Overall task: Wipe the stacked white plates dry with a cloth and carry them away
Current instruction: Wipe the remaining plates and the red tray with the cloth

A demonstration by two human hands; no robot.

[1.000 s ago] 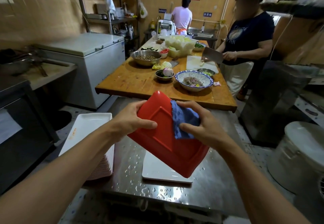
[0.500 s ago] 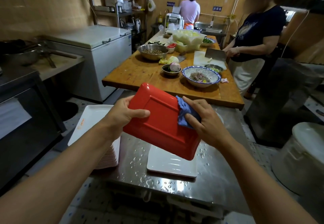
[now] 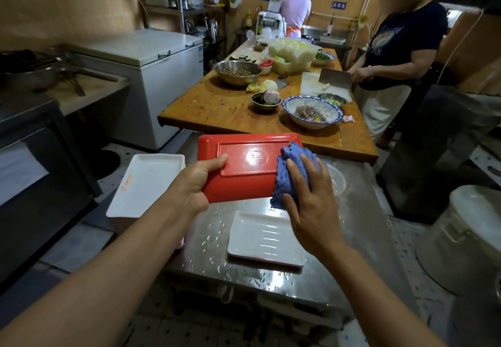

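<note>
Wiping is the step in hand: the left hand (image 3: 193,184) has its grip curled round the left short edge of a red rectangular plastic plate (image 3: 244,166), thumb on top, holding it underside-up and about level above the wet stainless-steel bench (image 3: 360,227). The right hand (image 3: 306,200) presses a crumpled blue cloth (image 3: 291,162) flat-fingered against the plate's right end, its grip loose, fingers spread rather than pinching. To do this well, the cloth should probably sweep the raised foot ring and its corners, where water tends to sit, while the left hand keeps a firm hold so the plate does not tip.

One white rectangular plate (image 3: 264,241) lies face-up near the bench's front edge, just below the held plate, and looks not yet dried, though glare makes that hard to judge. Droplets dot the steel around it. Off the bench's left edge stands a tall stack of white rectangular plates (image 3: 147,184); what carries it is hidden.

Beyond the far edge a wooden prep table (image 3: 217,108) holds bowls and vegetables. A person in a dark shirt (image 3: 398,48) chops there with a cleaver; another person (image 3: 295,4) stands at the back wall. A white chest freezer (image 3: 151,56) sits to the left.
</note>
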